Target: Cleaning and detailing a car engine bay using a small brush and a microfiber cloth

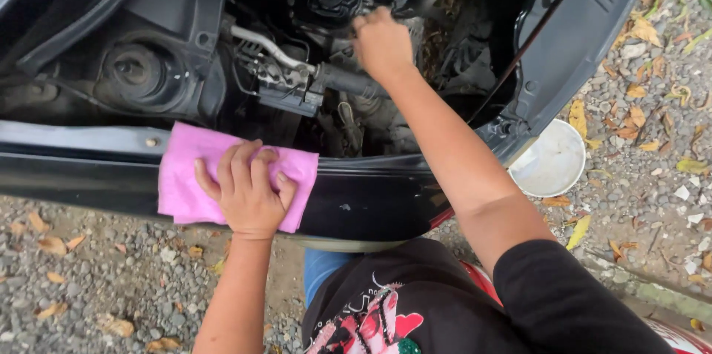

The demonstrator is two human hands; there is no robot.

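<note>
Nearest, at 6 o'clock of the view: the person's dark shirt and blue trousers, body leaning over the glossy black car fender [371, 202].

Left hand [248, 191], about 8 o'clock from centre — flat, fingers spread, palm pressing a pink cloth [185, 176] onto the fender edge. Not a closed grip; the cloth is pinned under the palm, draped over the lip. Judged risk: the hand looks to be carrying body weight, and cloth on polished paint can slide. If it slips, the person lurches into the bay. Grit off the gravel ground [111, 280] trapped under the cloth could also scratch the paint.

Farther, at 12 o'clock: right hand [382, 42] reaches deep into the engine bay, fingers curled down around something beside a black hose [348, 80]. The held part is hidden by the hand, so I cannot tell what it grips, nor how tightly. Judged risk: a blind reach among brackets and a metal pipe [263, 44] — knuckles may scrape on edges, and a small part let go could drop out of sight below. Forearm rests near the fender rim; a sudden pull could bang it.

At 3 o'clock, on the ground: white bucket [552, 161], just beside the car's front, among dry leaves. A step back could tip it.
</note>
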